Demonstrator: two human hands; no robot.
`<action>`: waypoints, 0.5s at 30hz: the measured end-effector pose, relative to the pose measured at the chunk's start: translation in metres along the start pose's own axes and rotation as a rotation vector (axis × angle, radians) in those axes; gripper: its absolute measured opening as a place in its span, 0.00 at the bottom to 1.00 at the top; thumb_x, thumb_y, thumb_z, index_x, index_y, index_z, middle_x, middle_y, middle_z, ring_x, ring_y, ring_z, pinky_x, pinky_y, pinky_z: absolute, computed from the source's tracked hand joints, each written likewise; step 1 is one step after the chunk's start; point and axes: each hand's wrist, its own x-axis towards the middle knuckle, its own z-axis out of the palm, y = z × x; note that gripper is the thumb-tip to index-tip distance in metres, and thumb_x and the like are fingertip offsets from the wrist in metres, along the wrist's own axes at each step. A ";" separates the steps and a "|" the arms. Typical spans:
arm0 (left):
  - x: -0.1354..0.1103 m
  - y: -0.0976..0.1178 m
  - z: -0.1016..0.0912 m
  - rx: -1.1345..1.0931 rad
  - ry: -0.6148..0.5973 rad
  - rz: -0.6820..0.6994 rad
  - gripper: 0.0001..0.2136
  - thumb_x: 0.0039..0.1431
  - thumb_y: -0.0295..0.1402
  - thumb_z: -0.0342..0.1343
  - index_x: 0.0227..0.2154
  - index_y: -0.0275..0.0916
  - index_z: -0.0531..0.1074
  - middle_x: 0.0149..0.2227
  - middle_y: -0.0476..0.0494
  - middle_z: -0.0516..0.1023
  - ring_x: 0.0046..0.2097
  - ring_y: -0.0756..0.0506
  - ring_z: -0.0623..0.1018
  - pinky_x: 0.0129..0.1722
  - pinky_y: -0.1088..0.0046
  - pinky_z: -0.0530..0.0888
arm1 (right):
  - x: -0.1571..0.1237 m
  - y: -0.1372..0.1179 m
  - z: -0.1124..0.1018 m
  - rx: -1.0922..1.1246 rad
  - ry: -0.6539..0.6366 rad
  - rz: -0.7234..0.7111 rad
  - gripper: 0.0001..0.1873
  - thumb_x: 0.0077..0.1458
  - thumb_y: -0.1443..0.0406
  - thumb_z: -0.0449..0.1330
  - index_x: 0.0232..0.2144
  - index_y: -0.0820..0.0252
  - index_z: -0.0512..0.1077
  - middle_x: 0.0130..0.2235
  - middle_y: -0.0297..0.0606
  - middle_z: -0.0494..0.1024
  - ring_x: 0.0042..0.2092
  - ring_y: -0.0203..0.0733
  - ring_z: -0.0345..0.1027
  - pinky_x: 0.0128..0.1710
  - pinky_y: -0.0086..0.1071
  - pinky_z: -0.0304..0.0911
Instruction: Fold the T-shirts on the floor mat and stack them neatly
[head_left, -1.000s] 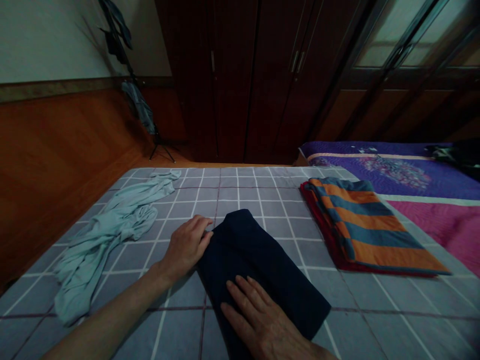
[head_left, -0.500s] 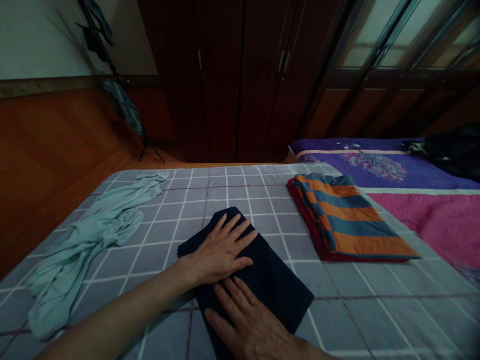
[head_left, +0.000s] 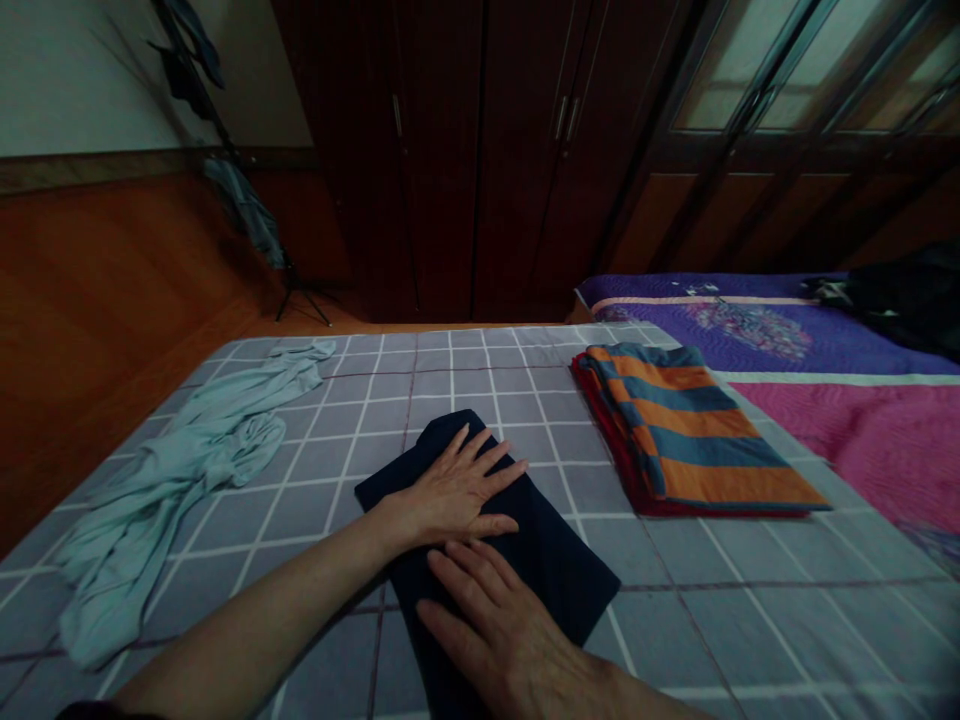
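- Dark-blue cloth (head_left: 564,570): folded, on checked sheet (head_left: 757,630), under palms.
- Left hand (head_left: 452,497), right hand (head_left: 514,635): open, laid flat, nothing gripped.
- Step, apparently: flattening a fold.
- Next call, probably: outward smoothing.

Navy folded cloth (head_left: 566,575), 6 o'clock: matt, smooth, tight-looking weave
Pale garment (head_left: 199,445), 8 o'clock: soft thin cloth, matt, heavily crumpled
Checked sheet (head_left: 517,395), centre: flat woven cloth, matt, lightly smooth
Striped cloth (head_left: 697,430), 4 o'clock: fabric, dull finish
Red cloth (head_left: 616,440), under it: fabric, matt
Quilt (head_left: 877,410), 3 o'clock: stitched cloth, ridged texture, slight sheen
Wardrobe (head_left: 442,200), 12 o'clock: dark wood-look, smooth, semi-gloss
Wardrobe handles (head_left: 560,118), 1 o'clock: shiny metal
Door panes (head_left: 731,75), 2 o'clock: glass-like, glossy
Lower wall (head_left: 97,300), 9 o'clock: smooth, faint gloss, material unclear
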 end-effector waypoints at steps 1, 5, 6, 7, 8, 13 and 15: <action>-0.001 -0.003 0.000 0.016 -0.007 -0.008 0.33 0.58 0.50 0.52 0.63 0.48 0.51 0.66 0.40 0.52 0.67 0.35 0.46 0.62 0.48 0.42 | -0.002 0.002 -0.006 0.001 0.047 0.013 0.30 0.59 0.51 0.52 0.56 0.65 0.63 0.59 0.54 0.63 0.63 0.56 0.51 0.56 0.49 0.57; -0.009 -0.018 -0.004 0.079 0.045 -0.057 0.30 0.61 0.48 0.48 0.64 0.45 0.51 0.66 0.39 0.51 0.67 0.36 0.44 0.63 0.50 0.39 | -0.008 0.020 -0.017 -0.064 0.148 0.198 0.41 0.56 0.46 0.52 0.63 0.68 0.52 0.64 0.56 0.52 0.66 0.57 0.37 0.60 0.56 0.49; -0.011 -0.022 -0.005 0.083 0.065 -0.073 0.30 0.61 0.48 0.48 0.64 0.45 0.52 0.66 0.38 0.51 0.67 0.36 0.44 0.63 0.50 0.39 | -0.009 0.026 -0.015 -0.091 0.139 0.260 0.43 0.57 0.46 0.52 0.63 0.68 0.50 0.65 0.56 0.50 0.66 0.57 0.36 0.60 0.56 0.48; -0.012 -0.025 -0.006 0.080 0.082 -0.090 0.30 0.61 0.49 0.48 0.63 0.45 0.52 0.66 0.38 0.51 0.67 0.37 0.44 0.63 0.50 0.39 | -0.010 0.033 -0.010 -0.116 0.117 0.319 0.44 0.56 0.45 0.51 0.64 0.69 0.49 0.65 0.56 0.50 0.66 0.57 0.35 0.60 0.57 0.48; -0.013 -0.028 -0.007 0.074 0.092 -0.103 0.29 0.62 0.49 0.47 0.63 0.45 0.53 0.66 0.38 0.51 0.67 0.37 0.45 0.63 0.50 0.40 | -0.011 0.039 -0.005 -0.137 0.088 0.369 0.45 0.56 0.44 0.51 0.63 0.70 0.49 0.65 0.58 0.50 0.66 0.58 0.36 0.60 0.57 0.49; -0.014 -0.039 -0.005 0.053 0.080 -0.118 0.29 0.62 0.49 0.45 0.63 0.44 0.53 0.67 0.40 0.50 0.67 0.38 0.46 0.63 0.52 0.40 | -0.018 0.056 0.020 -0.195 -0.023 0.481 0.47 0.55 0.44 0.52 0.63 0.75 0.50 0.64 0.62 0.50 0.66 0.60 0.39 0.59 0.56 0.50; -0.014 -0.041 -0.003 0.050 0.079 -0.112 0.30 0.63 0.50 0.44 0.64 0.44 0.52 0.67 0.40 0.49 0.67 0.38 0.46 0.63 0.52 0.41 | -0.019 0.055 0.023 -0.216 -0.020 0.486 0.47 0.55 0.44 0.52 0.63 0.74 0.49 0.65 0.61 0.49 0.66 0.59 0.37 0.60 0.56 0.50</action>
